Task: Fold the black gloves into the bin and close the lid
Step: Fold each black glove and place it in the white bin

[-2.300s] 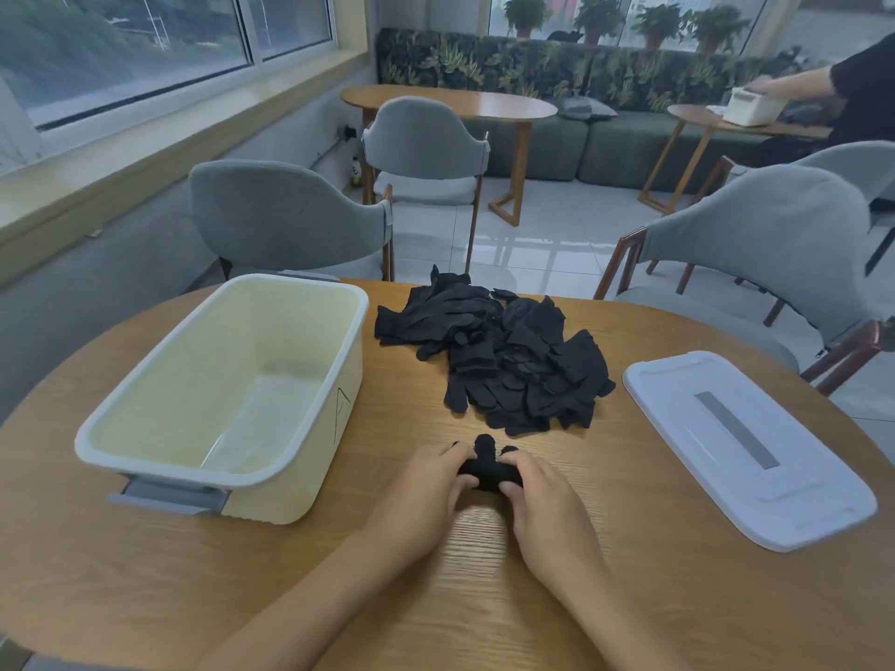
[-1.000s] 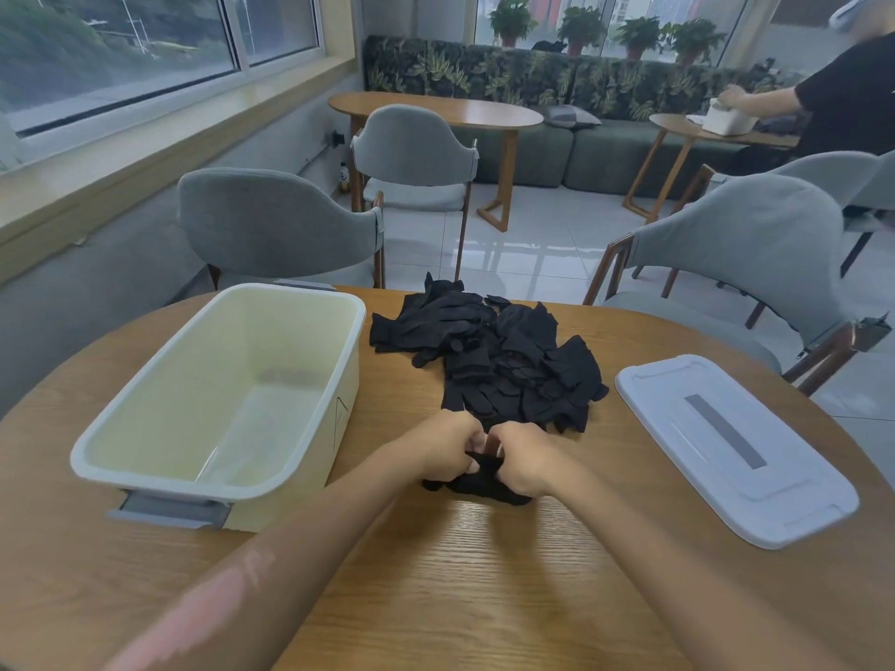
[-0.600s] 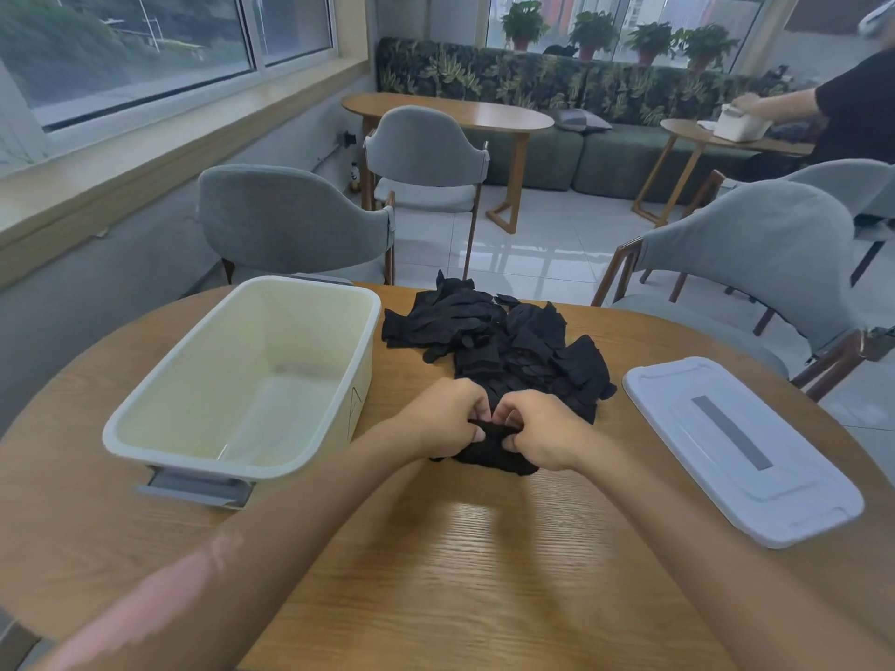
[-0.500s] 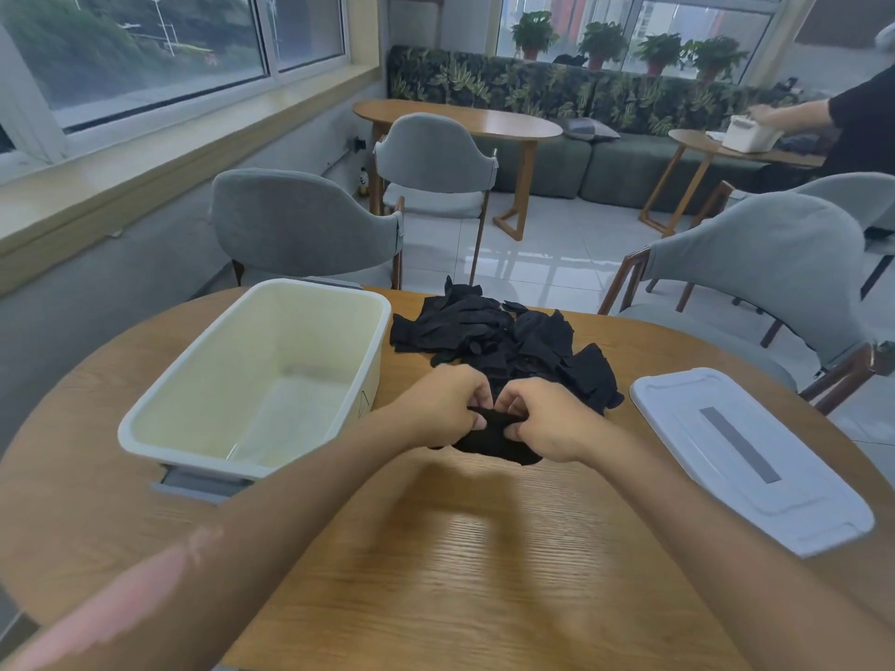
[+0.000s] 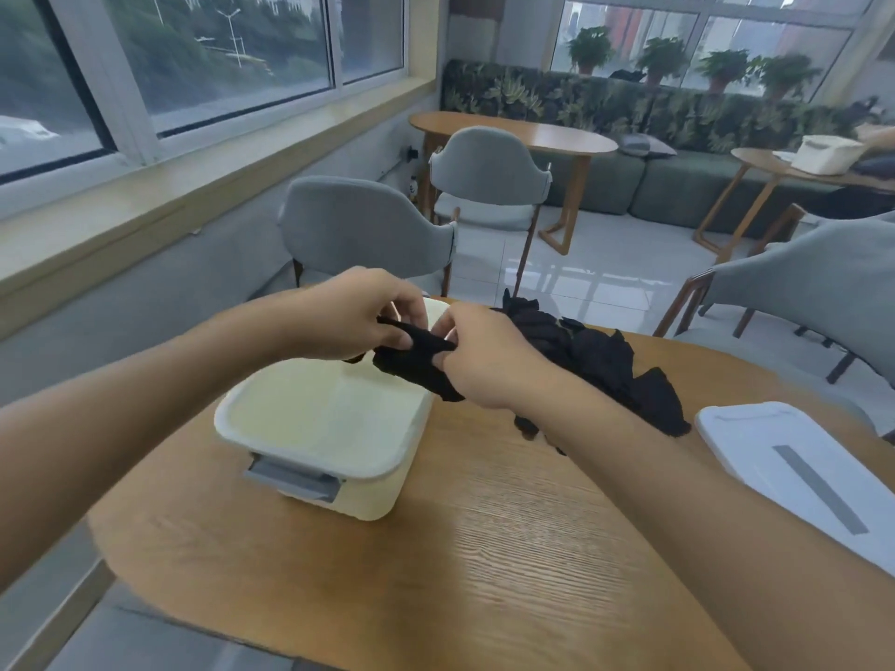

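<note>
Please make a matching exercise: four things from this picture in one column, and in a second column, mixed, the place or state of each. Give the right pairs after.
Things:
1. bin
2. lid
3. folded glove
4. glove pile

Places or states:
A. held in both hands above the bin
B. flat on the table, at the right
C. open, nothing visible inside
D. heaped on the table behind the right arm

Pairs: 1-C, 2-B, 3-A, 4-D

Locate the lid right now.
Head view, lower right: the white lid lies flat on the table, right of the glove pile, off the bin.
</note>
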{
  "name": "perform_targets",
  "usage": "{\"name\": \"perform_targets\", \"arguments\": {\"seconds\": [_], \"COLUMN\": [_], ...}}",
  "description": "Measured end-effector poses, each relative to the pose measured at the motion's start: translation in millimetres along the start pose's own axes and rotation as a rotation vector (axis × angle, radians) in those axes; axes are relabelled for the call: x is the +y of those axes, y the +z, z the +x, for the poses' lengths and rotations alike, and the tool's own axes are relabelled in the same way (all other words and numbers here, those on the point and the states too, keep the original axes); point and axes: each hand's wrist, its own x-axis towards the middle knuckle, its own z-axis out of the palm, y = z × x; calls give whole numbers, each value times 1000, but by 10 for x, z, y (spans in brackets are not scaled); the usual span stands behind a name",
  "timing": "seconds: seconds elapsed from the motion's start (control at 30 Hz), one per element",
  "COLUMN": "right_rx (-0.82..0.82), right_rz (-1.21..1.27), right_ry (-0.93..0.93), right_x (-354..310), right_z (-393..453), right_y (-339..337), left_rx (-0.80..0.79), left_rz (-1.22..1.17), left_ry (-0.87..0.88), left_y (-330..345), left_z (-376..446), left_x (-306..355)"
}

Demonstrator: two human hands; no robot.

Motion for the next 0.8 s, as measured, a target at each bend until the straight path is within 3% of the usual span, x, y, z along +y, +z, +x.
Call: {"name": "perform_targets", "arguments": {"seconds": [0.2, 0.3, 0.63, 0.8], "right_rx": [-86, -122, -245, -266], "right_rz": [-14, -9, -143, -178], "right_ry": [21, 10, -105, -58], "right_x": [-372, -385, -229, -271], "right_z": [184, 180, 232, 275], "right_y": [550, 805, 759, 764], "left_rx": [16, 25, 226, 104], "left_rz": [35, -102, -209, -98], "left_ry": [-151, -209, -296, -267], "left_y": [42, 241, 676, 589], "left_z": [-383, -557, -627, -509], "left_x": [-503, -602, -655, -630]}}
